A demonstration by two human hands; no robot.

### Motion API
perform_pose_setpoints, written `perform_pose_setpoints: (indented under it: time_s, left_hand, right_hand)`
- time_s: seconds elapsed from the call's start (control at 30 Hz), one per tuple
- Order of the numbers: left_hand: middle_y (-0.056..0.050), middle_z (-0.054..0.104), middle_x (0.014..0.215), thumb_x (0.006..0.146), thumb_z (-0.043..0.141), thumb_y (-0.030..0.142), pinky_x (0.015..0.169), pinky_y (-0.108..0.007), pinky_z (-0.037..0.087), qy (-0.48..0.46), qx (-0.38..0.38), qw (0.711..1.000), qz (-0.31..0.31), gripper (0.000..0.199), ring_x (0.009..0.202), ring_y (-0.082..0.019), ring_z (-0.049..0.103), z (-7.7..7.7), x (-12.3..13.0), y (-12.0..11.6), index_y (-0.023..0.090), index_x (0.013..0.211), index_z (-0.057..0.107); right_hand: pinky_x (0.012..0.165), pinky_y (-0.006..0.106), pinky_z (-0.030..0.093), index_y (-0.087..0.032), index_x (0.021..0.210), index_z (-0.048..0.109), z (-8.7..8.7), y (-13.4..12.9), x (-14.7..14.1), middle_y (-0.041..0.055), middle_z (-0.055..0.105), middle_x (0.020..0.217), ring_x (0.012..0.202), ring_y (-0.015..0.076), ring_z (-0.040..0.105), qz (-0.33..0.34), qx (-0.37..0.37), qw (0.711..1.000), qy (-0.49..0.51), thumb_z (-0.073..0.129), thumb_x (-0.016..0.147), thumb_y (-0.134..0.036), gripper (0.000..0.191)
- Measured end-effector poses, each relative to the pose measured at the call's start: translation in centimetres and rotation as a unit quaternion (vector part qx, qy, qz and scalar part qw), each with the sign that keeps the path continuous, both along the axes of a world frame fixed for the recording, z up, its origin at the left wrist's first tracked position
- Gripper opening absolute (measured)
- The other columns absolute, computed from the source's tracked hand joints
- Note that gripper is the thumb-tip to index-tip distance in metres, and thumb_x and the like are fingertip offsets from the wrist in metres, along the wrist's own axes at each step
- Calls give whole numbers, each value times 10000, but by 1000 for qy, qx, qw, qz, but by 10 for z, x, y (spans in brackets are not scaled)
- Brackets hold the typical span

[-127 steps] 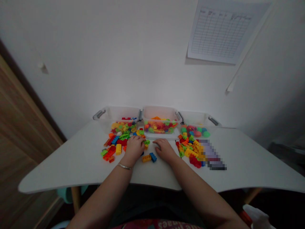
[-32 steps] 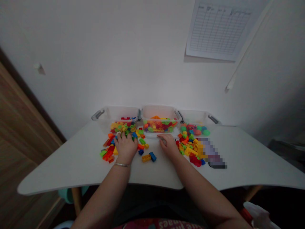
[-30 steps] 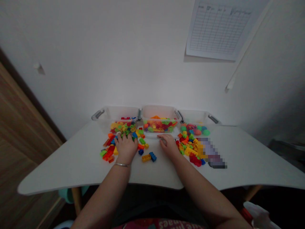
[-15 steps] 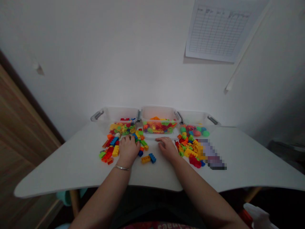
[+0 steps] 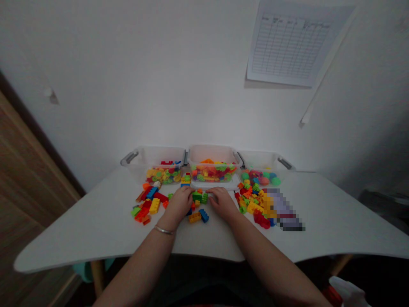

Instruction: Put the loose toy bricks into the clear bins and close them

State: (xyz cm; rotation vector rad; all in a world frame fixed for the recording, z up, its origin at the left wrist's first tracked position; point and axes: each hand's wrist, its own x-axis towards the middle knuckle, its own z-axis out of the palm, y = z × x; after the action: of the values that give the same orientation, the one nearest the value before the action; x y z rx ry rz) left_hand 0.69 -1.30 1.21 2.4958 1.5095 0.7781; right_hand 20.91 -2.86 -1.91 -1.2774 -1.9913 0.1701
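Observation:
My left hand (image 5: 180,202), with a bangle at the wrist, is closed on a dark green toy brick (image 5: 196,196); the fingertips are partly hidden. My right hand (image 5: 223,204) is open, thumb apart from the forefinger, just right of a light green brick (image 5: 205,198). Nearer the table's front edge lie a yellow brick (image 5: 195,218) and a blue brick (image 5: 203,215). Left of my left hand is a loose group of bricks, among them a yellow one (image 5: 154,206) and a blue one (image 5: 152,193).
Three clear bins stand along the wall: left (image 5: 159,155), middle (image 5: 214,154) and right (image 5: 262,158), each holding colourful pieces. A white lid (image 5: 234,183) lies before the middle one. More pieces (image 5: 254,207) and a pixelated object (image 5: 284,209) lie right on the white table (image 5: 105,230).
My left hand has moved right, off the left group of bricks, and the dark green brick has shifted right with it. My right hand stays almost in place.

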Motion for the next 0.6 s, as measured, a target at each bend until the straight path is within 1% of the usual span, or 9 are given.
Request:
perform_pose_setpoints:
  time_s: [0.07,0.1,0.2,0.27,0.33,0.43,0.6]
  left_hand:
    - [-126,679,1124,873,453,96,995,-328,478,9,2,1000,9,316,1071,-217,621,4,1,-3,111,1094,678]
    - [-127,681,1123,871,460,102,993,-335,477,21,8,999,25,315,1076,-225,620,6,1,-5,112,1099,678]
    - [-130,707,1063,882,476,157,948,-404,486,81,19,993,85,296,1040,-276,634,10,0,-9,132,1078,696]
    - [-125,728,1004,894,473,189,903,-418,493,113,6,988,102,291,988,-287,653,11,0,-10,155,1054,713]
    - [-113,739,983,903,466,197,881,-392,493,117,-8,988,100,297,960,-269,666,10,-1,-9,176,1053,721]
    - [-98,744,997,903,475,199,889,-357,483,106,-16,991,84,292,969,-242,669,9,0,-8,197,1049,728]
    - [-83,749,1008,886,498,202,891,-363,477,114,-18,992,61,280,977,-247,668,10,0,-6,205,1022,742]
  right_hand:
    - [1015,400,436,-185,1126,670,2,-2,-2,89,684,1130,1096,221,574,8,4,1000,-1,563,850,-130,301]
    - [1015,397,436,-186,1135,668,4,-3,-2,87,683,1133,1098,220,573,14,4,1000,-3,569,852,-136,303]
    - [1016,398,436,-185,1151,665,8,-5,-5,84,682,1148,1098,222,571,29,-5,999,-16,587,851,-142,313]
    - [1018,401,435,-181,1157,663,9,-7,-7,89,679,1161,1102,227,569,27,-10,999,-27,592,848,-142,320]
    - [1021,401,433,-182,1166,659,9,-7,-8,90,676,1169,1115,228,563,25,-13,999,-35,591,848,-140,328]
    - [1025,394,433,-184,1180,652,9,-7,-10,89,675,1169,1127,225,556,21,-14,999,-42,580,857,-140,335]
    - [1028,385,437,-161,1190,651,9,-6,-13,102,678,1168,1129,224,557,3,-13,999,-43,563,866,-135,337]
